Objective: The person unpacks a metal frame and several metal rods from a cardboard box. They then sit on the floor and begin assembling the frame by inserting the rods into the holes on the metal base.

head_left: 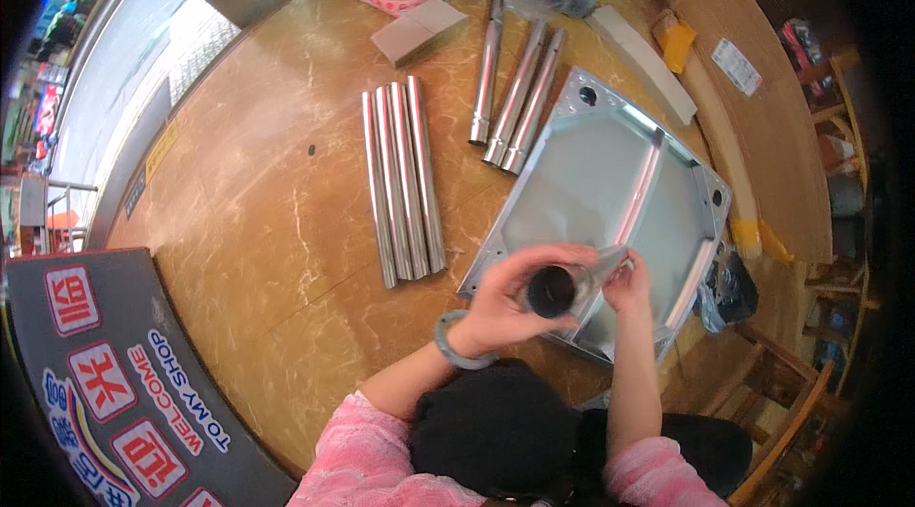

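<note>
Head view caught me holding a silver tube point(595, 274) above the near part of the metal tray point(543, 192), with its dark round mouth just inside the curve of my left hand point(510, 295) and its narrower-looking far end beside my right hand point(626, 286). My left hand was wrapped about the tube near that mouth, fingers over the upper side and thumb along the lower; my right fingertips were gathered at the other end, though I could not tell whether they pinched the tube itself. It looked smooth and shiny, pale grey along its side and black inside the mouth. Its long axis slanted from lower left to upper right, strongly foreshortened, with the mouth tipped up toward my head and the far end leading away to the right. Beneath it, the tray lay slanted on the brown marbled floor point(257, 183), with raised edges, a crossbar and dark round corner holes. To the left of the tray, four shiny tubes point(403, 183) lay side by side, nearly upright in view and angled slightly; three more tubes point(522, 92), with narrowed near ends, rested beyond, leaning the other way. A greyish bracelet point(452, 340) circled my left wrist.
</note>
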`<state>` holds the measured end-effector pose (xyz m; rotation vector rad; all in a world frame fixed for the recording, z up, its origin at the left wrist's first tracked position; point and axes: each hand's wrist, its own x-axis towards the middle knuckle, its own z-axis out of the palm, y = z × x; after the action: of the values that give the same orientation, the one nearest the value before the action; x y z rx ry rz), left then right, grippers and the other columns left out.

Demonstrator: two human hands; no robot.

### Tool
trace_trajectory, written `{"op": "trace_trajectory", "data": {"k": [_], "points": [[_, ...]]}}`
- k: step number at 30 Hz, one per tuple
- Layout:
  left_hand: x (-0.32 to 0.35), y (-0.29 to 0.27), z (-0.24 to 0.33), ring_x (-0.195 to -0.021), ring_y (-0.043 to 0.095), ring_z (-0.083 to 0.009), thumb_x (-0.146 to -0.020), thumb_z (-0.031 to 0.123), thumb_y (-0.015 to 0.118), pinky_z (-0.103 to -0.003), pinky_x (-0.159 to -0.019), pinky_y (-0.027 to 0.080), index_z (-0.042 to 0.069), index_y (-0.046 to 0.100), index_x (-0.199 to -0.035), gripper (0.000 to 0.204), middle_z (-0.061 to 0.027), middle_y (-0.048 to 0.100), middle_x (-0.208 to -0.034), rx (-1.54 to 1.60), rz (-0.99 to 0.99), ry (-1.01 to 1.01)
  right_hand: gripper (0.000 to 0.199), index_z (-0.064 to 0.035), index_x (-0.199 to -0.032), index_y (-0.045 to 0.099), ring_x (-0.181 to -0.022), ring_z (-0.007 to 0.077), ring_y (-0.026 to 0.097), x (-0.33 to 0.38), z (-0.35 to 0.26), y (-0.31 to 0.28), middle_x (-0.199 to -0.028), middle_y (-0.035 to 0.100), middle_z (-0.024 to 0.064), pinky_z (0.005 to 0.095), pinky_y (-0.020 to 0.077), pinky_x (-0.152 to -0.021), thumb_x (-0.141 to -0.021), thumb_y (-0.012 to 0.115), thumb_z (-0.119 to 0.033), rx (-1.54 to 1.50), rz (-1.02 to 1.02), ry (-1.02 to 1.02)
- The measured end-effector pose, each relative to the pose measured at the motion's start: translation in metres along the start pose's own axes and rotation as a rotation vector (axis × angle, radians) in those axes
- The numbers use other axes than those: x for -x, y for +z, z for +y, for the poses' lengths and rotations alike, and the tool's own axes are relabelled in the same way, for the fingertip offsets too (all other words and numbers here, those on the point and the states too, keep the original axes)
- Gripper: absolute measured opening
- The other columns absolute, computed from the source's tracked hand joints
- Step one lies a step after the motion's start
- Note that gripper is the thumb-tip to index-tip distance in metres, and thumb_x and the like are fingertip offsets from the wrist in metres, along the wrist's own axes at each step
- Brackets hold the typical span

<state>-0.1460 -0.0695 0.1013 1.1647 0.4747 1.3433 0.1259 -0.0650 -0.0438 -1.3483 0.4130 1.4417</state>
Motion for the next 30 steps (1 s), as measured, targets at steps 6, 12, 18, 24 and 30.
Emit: {"op": "trace_trajectory", "data": {"k": [6, 12, 18, 24, 30], "points": [[-0.001, 0.01, -0.019, -0.107, 0.049, -0.0184, -0.076, 0.003, 0.063, -0.03, -0.091, 0.038, 0.003, 0.045, -0.116, 0.044, -0.0094, 0.05, -0.116, -0.03, 0.022, -0.177, 0.029, -0.005, -0.099, 0.052, -0.105, 0.0285, 0.052, 0.01, 0.037, -0.004, -0.11, 0.056, 0.0126, 0.0439, 0.0414, -0.093, -0.083, 0.047, -0.029, 0.203, -0.097, 0.115], [0.014, 0.005, -0.015, -0.104, 0.049, -0.0166, -0.077, 0.006, 0.064, -0.029, -0.091, 0.039, 0.005, 0.047, -0.113, 0.04, -0.0079, 0.051, -0.111, -0.127, 0.075, -0.372, 0.04, -0.0021, -0.105, 0.051, -0.094, 0.0278, 0.056, 0.021, 0.053, 0.01, -0.102, 0.055, 0.013, 0.0433, 0.0469, -0.081, -0.077, 0.058, -0.03, 0.212, -0.236, 0.226], [0.006, -0.03, -0.01, -0.105, 0.05, -0.0234, -0.078, 0.012, 0.062, -0.037, -0.093, 0.039, 0.003, 0.043, -0.116, 0.043, -0.0114, 0.054, -0.105, -0.102, 0.28, -0.057, 0.031, -0.0063, -0.107, 0.046, -0.062, 0.0158, 0.048, 0.044, 0.057, 0.034, -0.082, 0.056, 0.0088, 0.0312, 0.0439, -0.058, -0.083, 0.052, -0.026, 0.35, -0.217, 0.152], [-0.019, -0.085, -0.001, -0.101, 0.049, -0.0207, -0.087, 0.021, 0.056, -0.032, -0.087, 0.039, 0.004, 0.036, -0.126, 0.047, -0.0099, 0.052, -0.106, -0.195, 0.708, -0.226, 0.032, -0.0085, -0.114, 0.042, -0.059, 0.0132, 0.049, 0.054, 0.054, 0.034, -0.089, 0.058, 0.0097, 0.0284, 0.0444, -0.055, -0.084, 0.048, -0.017, 0.629, -0.229, -0.048], [-0.027, -0.145, -0.069, -0.095, 0.05, -0.0188, -0.078, 0.002, 0.056, -0.028, -0.08, 0.042, 0.008, 0.009, -0.14, 0.078, -0.0139, 0.047, -0.115, -0.69, 0.579, -0.612, 0.028, -0.0064, -0.109, 0.049, -0.061, 0.0195, 0.056, 0.04, 0.001, 0.029, -0.082, 0.061, 0.0105, 0.0334, 0.0468, -0.058, -0.083, 0.047, -0.017, 0.97, -0.229, -0.419]]}}
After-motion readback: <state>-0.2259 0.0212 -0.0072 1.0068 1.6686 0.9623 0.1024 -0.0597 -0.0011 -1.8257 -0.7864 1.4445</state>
